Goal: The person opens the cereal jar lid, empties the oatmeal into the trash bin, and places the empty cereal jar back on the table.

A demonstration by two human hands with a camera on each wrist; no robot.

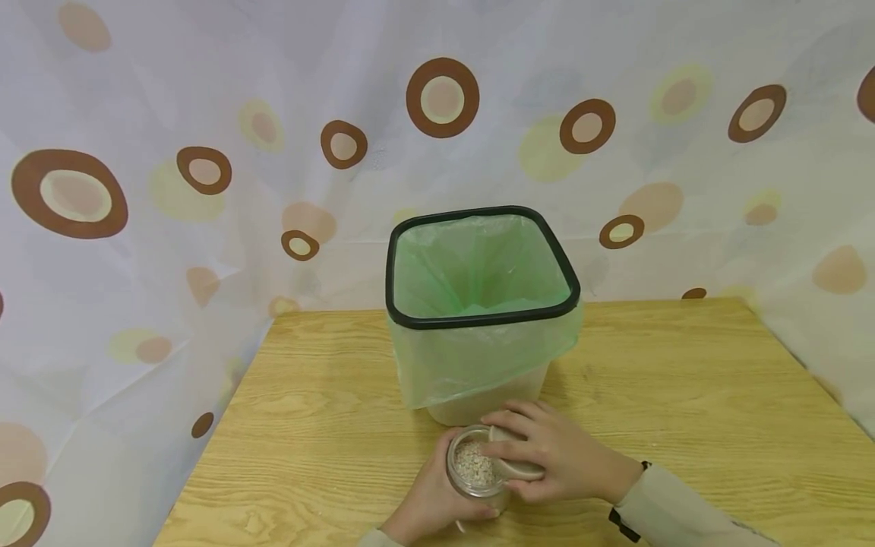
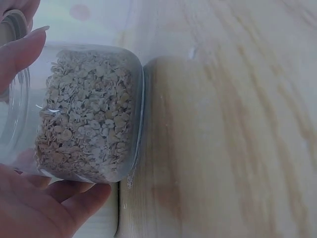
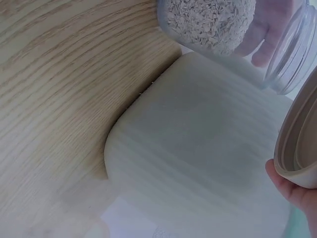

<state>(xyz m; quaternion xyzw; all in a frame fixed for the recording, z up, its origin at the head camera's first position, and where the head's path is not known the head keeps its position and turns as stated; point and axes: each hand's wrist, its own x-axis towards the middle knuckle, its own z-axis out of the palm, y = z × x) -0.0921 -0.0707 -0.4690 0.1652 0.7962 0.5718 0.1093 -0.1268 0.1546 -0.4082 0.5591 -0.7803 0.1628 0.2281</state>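
Observation:
A clear glass jar [image 1: 500,500] of pale oat flakes [image 2: 91,116] stands uncovered on the table, its mouth facing up. My left hand [image 1: 434,492] holds it around the side, with the fingers wrapped against the glass. Just right of the jar's mouth, my right hand [image 1: 567,456] grips a beige round lid [image 3: 292,148]. That lid is tilted, and its hollow underside shows in the right wrist view. From the head view, the lid overlaps the jar's right rim.
Right behind the jar stands a pale trash bin [image 1: 472,406] with a black rim [image 1: 481,319] and a green plastic liner [image 1: 472,357]. Under everything is a wood-grain table [image 1: 307,433]. A white circle-patterned sheet [image 1: 273,91] hangs behind and along the sides.

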